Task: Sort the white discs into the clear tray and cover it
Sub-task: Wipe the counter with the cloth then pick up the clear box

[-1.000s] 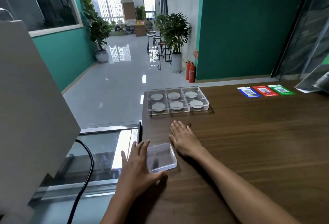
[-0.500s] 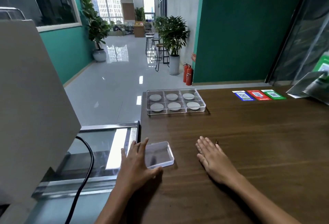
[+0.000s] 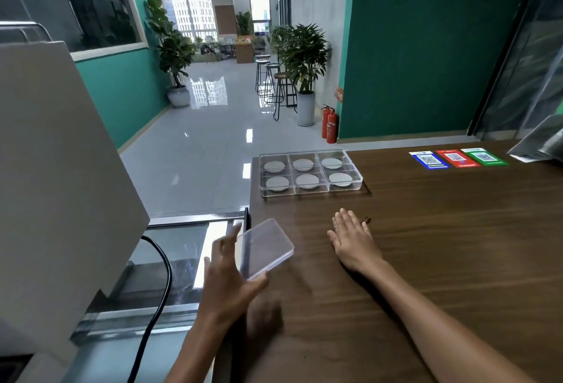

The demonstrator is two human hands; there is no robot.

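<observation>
Tabletop: filled clear tray uncovered, left hand fingers gripping tilted lid, right hand flat, QR cards far right.

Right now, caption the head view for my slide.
Left hand lifts clear lid; six discs fill the tray.

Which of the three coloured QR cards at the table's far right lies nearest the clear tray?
The blue QR card, leftmost of the three. The red card and green card lie farther right from the clear six-compartment tray.
</observation>
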